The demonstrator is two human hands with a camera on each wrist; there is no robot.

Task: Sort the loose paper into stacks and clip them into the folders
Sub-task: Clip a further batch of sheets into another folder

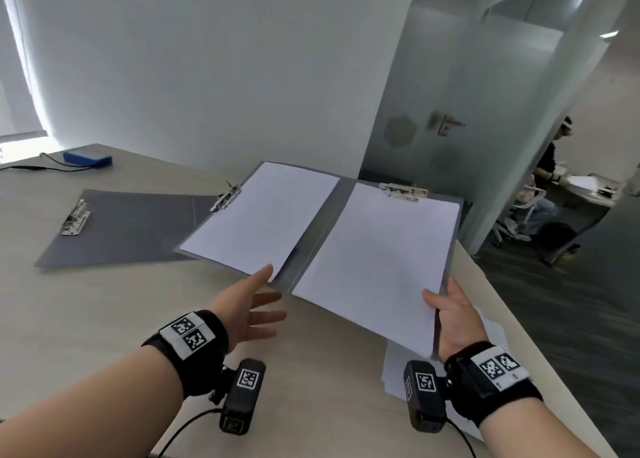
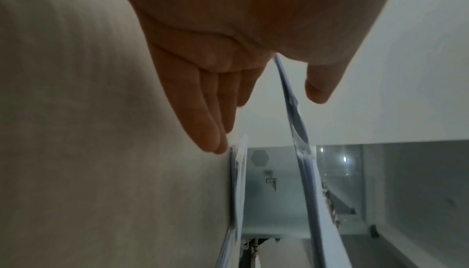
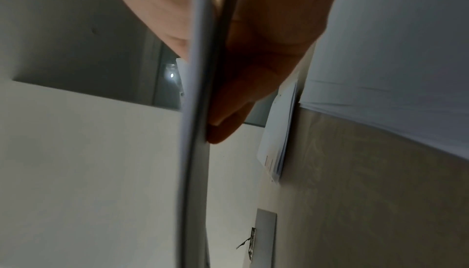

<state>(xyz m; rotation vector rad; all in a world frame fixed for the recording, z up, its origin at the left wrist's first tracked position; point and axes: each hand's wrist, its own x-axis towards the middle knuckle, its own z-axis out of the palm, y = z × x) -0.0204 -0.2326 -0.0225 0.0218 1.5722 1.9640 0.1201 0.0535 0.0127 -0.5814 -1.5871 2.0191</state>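
Observation:
A grey folder (image 1: 313, 239) lies open and tilted above the table, with a white paper stack on its left half (image 1: 263, 215) and another on its right half (image 1: 377, 260). Metal clips (image 1: 401, 191) sit at the top of each half. My right hand (image 1: 446, 305) grips the near right corner, thumb on the paper and fingers underneath; the right wrist view shows the folder edge (image 3: 195, 112) pinched. My left hand (image 1: 252, 301) is open with straight fingers at the folder's near edge by the spine. In the left wrist view the folder edge (image 2: 302, 152) runs between thumb and fingers.
A second grey folder (image 1: 131, 229) lies open flat on the table to the left, its clip (image 1: 75, 218) at the far end. Loose white sheets (image 1: 394, 367) lie under my right wrist near the table's right edge. A blue box (image 1: 88, 158) with a cable sits far left.

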